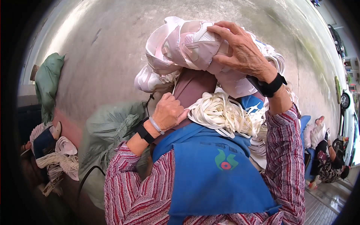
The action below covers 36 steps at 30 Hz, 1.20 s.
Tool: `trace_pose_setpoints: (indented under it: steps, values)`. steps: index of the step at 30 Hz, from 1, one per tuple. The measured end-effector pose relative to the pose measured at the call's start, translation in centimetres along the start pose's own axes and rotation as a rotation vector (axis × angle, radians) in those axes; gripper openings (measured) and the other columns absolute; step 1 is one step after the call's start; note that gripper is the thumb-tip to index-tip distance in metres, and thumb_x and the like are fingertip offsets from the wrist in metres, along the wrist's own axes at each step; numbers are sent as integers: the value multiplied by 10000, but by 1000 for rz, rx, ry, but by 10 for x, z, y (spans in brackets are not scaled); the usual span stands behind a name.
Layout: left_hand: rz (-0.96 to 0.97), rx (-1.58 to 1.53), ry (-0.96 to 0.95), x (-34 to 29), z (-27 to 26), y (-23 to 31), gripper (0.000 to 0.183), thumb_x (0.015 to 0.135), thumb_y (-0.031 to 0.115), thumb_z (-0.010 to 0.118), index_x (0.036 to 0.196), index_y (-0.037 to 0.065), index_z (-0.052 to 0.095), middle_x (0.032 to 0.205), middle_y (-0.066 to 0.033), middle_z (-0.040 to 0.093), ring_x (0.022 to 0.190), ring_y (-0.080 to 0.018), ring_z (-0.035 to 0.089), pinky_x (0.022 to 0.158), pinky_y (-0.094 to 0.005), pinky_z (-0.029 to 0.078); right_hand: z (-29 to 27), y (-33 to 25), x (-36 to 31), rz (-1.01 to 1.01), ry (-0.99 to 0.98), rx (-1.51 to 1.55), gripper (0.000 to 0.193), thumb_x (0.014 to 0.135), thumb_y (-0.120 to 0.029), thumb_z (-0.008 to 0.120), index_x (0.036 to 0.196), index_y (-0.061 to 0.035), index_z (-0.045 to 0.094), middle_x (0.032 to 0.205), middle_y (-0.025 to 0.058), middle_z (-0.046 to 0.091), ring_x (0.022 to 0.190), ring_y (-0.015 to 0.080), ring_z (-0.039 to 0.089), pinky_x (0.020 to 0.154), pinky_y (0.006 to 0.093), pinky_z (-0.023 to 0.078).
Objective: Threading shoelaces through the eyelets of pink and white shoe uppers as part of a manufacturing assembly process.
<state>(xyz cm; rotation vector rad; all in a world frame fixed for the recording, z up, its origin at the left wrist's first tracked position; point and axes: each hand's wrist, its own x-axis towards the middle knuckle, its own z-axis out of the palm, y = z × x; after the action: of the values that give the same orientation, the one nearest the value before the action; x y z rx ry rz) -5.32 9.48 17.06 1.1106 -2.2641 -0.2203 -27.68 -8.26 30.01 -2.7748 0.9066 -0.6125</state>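
A pale pink and white shoe upper (197,47) lies across the far part of my lap, among other uppers of the same kind. My right hand (243,50) grips it from the right, with the fingers over its mesh toe and the thumb on the near side. My left hand (167,112) is closed in a fist above my thigh, nearer to me. A thin white shoelace seems to run from the uppers down to this fist; the fingertips are hidden. Beside the left thumb, a loose heap of cream-white shoelaces (221,114) rests on my lap.
A blue apron (213,180) covers my front. Left of me stands a translucent green sack (110,131); another green sack (50,80) is farther off. At the far left, a person sits by more uppers and laces (60,161). Another person (332,161) sits at the right, near parked vehicles.
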Motion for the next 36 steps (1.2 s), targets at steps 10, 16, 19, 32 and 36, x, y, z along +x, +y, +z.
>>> trace_pose_setpoints:
  steps: [10,16,19,32,36]
  values:
    - [-947,-821,-839,-23,-48,-30,456,952,403,541,806,-26,594,682,-84,638,523,-166,645,482,-254,483,-2,2,6,29,-29,118,670,663,-306,683,1295,-130,549,1311,160,492,1201,373,489,1017,458,385]
    - [-1238,-959,451,-2,-34,-132,444,950,455,518,892,21,594,727,-28,598,530,-100,593,492,-246,477,-6,-25,-8,0,-19,-31,641,698,-334,702,1269,-90,546,1273,149,494,1169,357,496,1007,482,367]
    - [-1277,-1113,261,32,-28,-178,608,939,561,454,1193,20,564,986,-64,633,828,-128,634,681,-280,528,0,-42,-13,60,60,-72,641,733,-450,723,1241,-101,550,1231,126,492,1190,328,451,1000,504,327]
    - [-722,-1437,367,118,-42,-90,381,895,285,647,1114,-9,543,1037,-99,638,889,-159,632,816,-294,526,24,-55,-59,131,186,-138,756,674,-323,781,1344,-141,480,1273,65,450,1259,289,396,1078,531,243]
    - [-687,-1213,279,136,-60,-32,304,839,198,742,1005,15,564,936,-48,622,821,-116,597,746,-255,511,33,-55,-98,92,275,-107,776,632,-248,812,1331,-147,491,1274,63,455,1276,299,401,1097,527,251]
